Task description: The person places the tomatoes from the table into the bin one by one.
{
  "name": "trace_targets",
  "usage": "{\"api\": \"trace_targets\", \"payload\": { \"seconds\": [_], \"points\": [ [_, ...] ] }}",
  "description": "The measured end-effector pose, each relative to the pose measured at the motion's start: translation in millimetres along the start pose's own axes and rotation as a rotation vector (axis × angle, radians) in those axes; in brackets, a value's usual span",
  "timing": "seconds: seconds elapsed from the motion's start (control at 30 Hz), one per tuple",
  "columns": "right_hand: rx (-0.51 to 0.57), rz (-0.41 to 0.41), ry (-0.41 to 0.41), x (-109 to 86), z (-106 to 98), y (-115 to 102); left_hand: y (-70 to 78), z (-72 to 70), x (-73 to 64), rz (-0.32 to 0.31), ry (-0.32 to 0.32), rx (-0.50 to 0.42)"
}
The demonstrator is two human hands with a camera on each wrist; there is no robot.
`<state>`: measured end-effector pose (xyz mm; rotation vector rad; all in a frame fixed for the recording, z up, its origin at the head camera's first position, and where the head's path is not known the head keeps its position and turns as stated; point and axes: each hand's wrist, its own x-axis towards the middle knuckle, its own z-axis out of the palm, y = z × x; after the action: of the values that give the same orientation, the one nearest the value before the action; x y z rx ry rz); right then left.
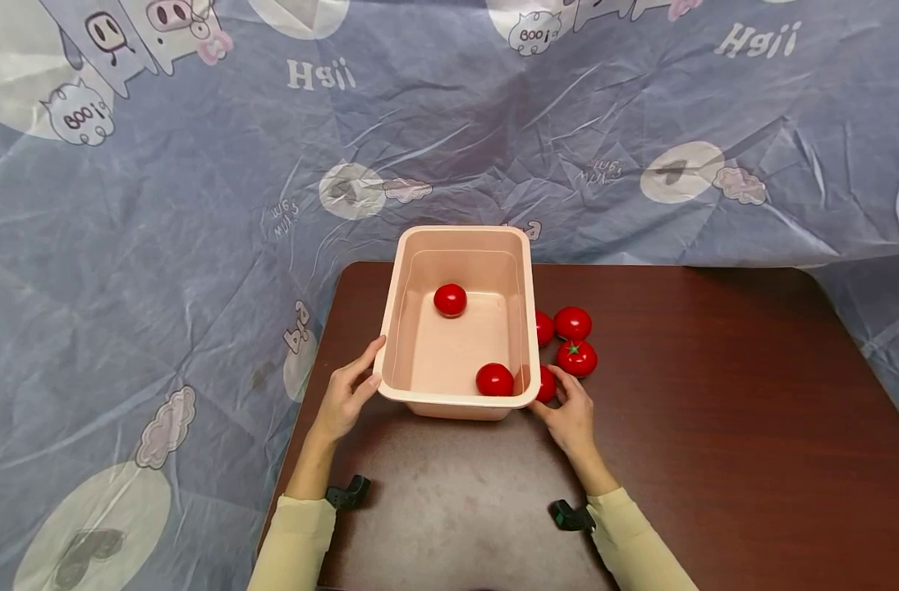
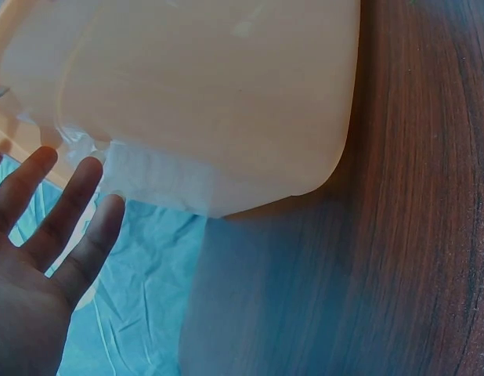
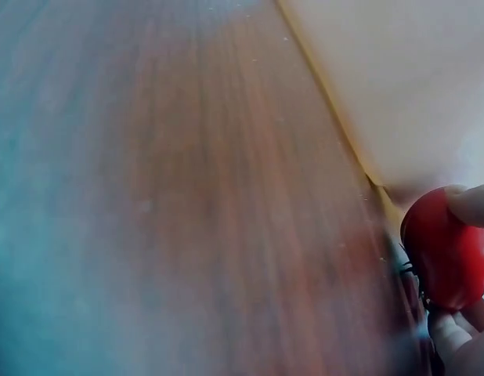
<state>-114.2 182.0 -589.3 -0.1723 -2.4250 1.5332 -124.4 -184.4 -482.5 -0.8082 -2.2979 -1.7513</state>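
Observation:
A pale pink plastic bin (image 1: 458,402) stands on the table with two red tomatoes inside: one tomato (image 1: 450,300) toward the far side, another tomato (image 1: 495,380) by the near right corner. My left hand (image 1: 341,402) rests its fingertips along the bin's left rim. In the left wrist view its fingers are straight and spread beside the outer wall. My right hand (image 1: 573,419) pinches a red tomato (image 3: 449,251) between thumb and fingers, just outside the near right corner. The bin's rim partly hides this tomato in the head view.
Three more tomatoes lie right of the bin: a partly hidden tomato (image 1: 543,328), a tomato (image 1: 573,323) beside it, and a tomato with a green stem (image 1: 577,359). The dark wooden table (image 1: 722,427) reaches far right. A blue-grey printed cloth (image 1: 220,205) hangs behind and left.

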Motion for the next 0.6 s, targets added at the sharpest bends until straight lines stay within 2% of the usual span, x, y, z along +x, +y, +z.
{"api": "trace_targets", "payload": {
  "seconds": [0.33,0.6],
  "points": [
    [0.055,0.039,0.015,3.9,-6.1,-5.7,4.4,0.6,-0.8,0.008,0.005,0.027],
    [0.218,0.025,0.047,8.7,-13.4,-20.9,1.6,1.2,-1.3,0.01,0.01,0.035]
  ]
}}
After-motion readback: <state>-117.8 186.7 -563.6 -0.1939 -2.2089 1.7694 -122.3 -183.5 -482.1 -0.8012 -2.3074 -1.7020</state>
